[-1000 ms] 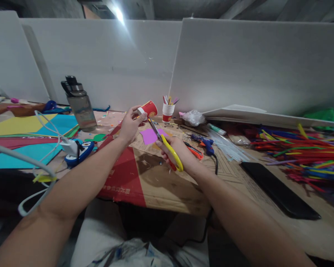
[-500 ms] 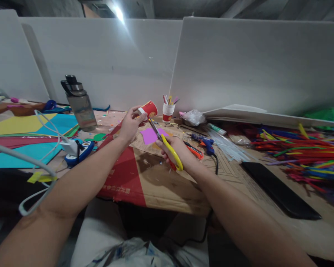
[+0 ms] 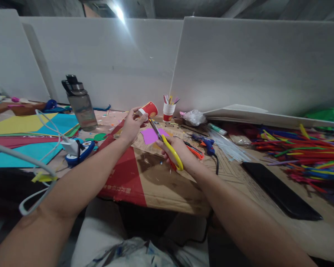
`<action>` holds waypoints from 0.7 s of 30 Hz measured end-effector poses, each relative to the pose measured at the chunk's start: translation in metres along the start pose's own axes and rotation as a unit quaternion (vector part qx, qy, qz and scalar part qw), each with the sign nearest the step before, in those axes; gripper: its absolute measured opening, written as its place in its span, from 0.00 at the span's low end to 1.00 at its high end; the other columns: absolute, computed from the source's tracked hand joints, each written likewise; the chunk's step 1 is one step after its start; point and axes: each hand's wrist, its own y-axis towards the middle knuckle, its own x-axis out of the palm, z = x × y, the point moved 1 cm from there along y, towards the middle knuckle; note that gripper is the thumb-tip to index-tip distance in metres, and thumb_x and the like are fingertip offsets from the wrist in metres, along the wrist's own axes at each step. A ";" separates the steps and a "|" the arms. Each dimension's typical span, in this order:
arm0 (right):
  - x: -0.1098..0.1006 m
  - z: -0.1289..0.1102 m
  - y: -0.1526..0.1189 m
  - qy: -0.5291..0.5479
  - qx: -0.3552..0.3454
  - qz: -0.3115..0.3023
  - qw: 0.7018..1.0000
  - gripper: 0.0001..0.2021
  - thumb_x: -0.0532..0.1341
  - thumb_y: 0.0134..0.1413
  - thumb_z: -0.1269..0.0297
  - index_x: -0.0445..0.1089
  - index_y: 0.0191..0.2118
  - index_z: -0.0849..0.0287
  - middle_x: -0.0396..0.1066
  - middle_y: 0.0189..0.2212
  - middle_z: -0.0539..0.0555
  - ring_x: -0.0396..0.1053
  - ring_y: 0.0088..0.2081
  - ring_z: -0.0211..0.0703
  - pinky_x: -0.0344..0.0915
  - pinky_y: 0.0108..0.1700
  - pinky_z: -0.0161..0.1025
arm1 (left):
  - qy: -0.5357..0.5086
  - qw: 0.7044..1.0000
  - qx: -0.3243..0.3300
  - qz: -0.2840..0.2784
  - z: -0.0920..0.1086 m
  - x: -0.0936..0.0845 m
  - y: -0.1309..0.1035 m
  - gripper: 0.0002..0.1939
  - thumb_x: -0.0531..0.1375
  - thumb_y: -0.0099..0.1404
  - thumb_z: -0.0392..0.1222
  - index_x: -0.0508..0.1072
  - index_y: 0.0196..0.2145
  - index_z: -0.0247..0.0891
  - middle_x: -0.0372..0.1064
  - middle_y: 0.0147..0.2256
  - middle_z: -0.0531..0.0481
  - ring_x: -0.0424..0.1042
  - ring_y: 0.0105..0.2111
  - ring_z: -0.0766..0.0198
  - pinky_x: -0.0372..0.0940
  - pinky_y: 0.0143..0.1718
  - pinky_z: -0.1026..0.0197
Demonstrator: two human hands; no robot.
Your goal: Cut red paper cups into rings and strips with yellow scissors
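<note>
Your left hand is gripping a red paper cup between partly curled fingers and thumb, and the cup is lying tilted at about two o'clock from that hand, raised above the work surface. Your right hand is closing around the yellow handle of the scissors, its fingers being bent and partly hidden. The scissor blades are pointing toward eleven o'clock, the same direction in which the cup is sitting from your right hand. Their tips are reaching the lower side of the cup, though you cannot tell whether they are touching it. Purple paper is lying on the cardboard at ten o'clock from your right hand, below the cup. A stack of cups with pens in it is standing upright at twelve o'clock from that hand. The blue glue gun is resting at three o'clock from it, and the black phone is lying flat at four o'clock. The water bottle is standing between nine and ten o'clock from your left hand.
</note>
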 end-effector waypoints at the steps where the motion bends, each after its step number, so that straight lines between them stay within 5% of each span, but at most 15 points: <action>1: 0.000 0.000 0.000 0.002 0.000 -0.002 1.000 0.21 0.62 0.53 0.40 0.67 0.34 0.56 0.65 0.20 0.47 0.64 0.17 0.35 0.59 0.17 0.31 | -0.004 1.000 -0.002 0.000 0.000 0.000 0.000 0.20 0.67 0.59 0.40 0.66 0.47 0.41 0.71 0.34 0.52 0.73 0.28 0.68 0.65 0.30 0.65; 21: 0.001 -0.005 -0.001 -0.008 -0.005 0.001 1.000 0.21 0.62 0.53 0.41 0.68 0.35 0.56 0.65 0.20 0.46 0.63 0.17 0.34 0.58 0.17 0.31 | -0.091 0.994 -0.058 0.015 0.005 0.003 0.000 0.19 0.69 0.57 0.40 0.66 0.42 0.40 0.71 0.31 0.54 0.73 0.25 0.70 0.63 0.26 0.67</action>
